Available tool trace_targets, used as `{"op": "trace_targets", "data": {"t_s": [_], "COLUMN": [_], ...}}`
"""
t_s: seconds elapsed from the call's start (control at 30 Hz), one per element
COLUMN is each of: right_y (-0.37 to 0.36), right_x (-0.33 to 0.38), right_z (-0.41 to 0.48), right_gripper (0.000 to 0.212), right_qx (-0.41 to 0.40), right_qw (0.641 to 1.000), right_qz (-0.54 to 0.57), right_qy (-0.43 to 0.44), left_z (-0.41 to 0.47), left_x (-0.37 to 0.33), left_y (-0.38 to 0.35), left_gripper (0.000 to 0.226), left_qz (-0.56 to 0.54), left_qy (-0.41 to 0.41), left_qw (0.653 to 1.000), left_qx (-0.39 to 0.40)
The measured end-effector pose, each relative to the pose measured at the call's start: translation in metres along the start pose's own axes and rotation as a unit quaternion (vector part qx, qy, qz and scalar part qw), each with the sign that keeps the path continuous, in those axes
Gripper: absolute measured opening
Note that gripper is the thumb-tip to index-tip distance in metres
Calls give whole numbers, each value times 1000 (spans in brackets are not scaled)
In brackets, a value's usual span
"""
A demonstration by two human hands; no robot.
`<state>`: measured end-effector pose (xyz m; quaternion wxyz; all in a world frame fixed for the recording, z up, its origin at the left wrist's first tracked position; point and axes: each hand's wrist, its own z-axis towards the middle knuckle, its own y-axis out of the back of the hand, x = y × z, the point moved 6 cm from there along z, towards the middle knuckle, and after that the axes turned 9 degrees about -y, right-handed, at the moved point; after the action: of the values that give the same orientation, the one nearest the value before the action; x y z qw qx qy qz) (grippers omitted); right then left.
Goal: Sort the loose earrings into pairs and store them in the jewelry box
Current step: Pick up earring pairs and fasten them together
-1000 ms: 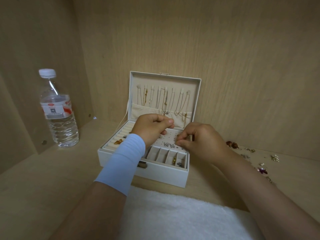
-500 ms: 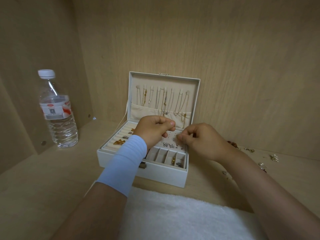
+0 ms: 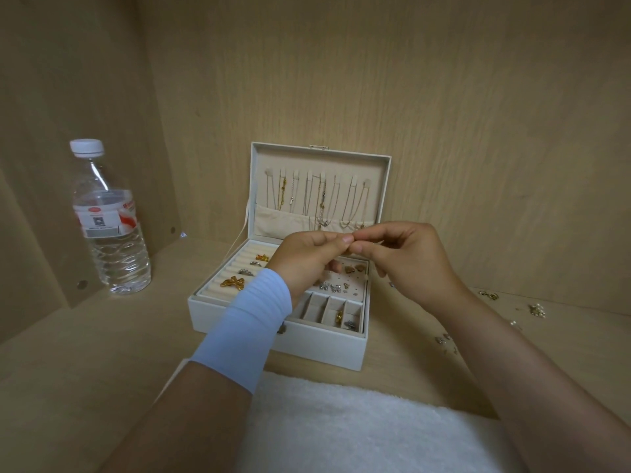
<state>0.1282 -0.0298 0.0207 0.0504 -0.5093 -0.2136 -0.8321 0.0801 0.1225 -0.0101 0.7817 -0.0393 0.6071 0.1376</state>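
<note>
Earring unseen; left hand and right hand fingertips pinched together.

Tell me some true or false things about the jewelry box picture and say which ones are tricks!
1. The jewelry box has its lid shut. False: the lid stands open, with necklaces hanging inside it.
2. A water bottle stands left of the box with its white cap on. True.
3. The left hand and right hand meet fingertip to fingertip above the box. True.
4. All the earrings are already in the box. False: loose earrings still lie on the shelf to the right.
5. A gold butterfly piece sits in the ring rolls on the box's left side. True.
6. The left wrist is bare. False: it wears a light blue sleeve.
</note>
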Motion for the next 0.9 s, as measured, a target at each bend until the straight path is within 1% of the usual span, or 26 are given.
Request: {"op": "trace_targets", "data": {"t_s": [0.07,0.13,0.17,0.23,0.27,0.3,0.37,0.43,0.53,0.7,0.83,0.9], "right_y": [0,1,2,2,0,-2,-6,-9,-12,-18,-19,-16], "right_x": [-1,-4,-6,-13,-16,-18,-19,-18,-17,-14,-9,-9], "right_z": [1,2,3,3,2,1,-1,-1,-1,-3,-5,-4], "right_gripper": [8,7,8,11,12,12,11,11,12,13,12,9], "right_qx": [0,3,13,46,65,85,111,118,128,134,114,95], "right_qw": [1000,999,997,984,974,967,958,949,934,913,900,901], "right_qz": [-8,-38,-74,-174,-215,-241,-265,-291,-332,-379,-413,-418], "right_qy": [-1,-2,-2,-10,-13,-15,-10,1,24,73,81,64], "left_z": [0,1,1,0,-1,-2,-3,-2,-3,-4,-3,-4], "left_x": [0,-3,-4,-10,-10,-10,-6,-2,2,-1,-1,-1], "left_y": [0,3,6,11,12,11,7,3,-1,-3,-3,-3], "left_gripper": [16,16,15,10,9,8,5,4,4,7,7,8], "left_qz": [15,48,86,219,270,292,311,349,356,359,362,357], "left_qy": [-4,-29,-56,-110,-121,-122,-118,-127,-124,-133,-138,-138], "left_qw": [1000,998,995,969,955,948,942,926,921,917,915,917], "left_qx": [3,-8,-19,-25,-13,4,44,71,99,111,109,109]}}
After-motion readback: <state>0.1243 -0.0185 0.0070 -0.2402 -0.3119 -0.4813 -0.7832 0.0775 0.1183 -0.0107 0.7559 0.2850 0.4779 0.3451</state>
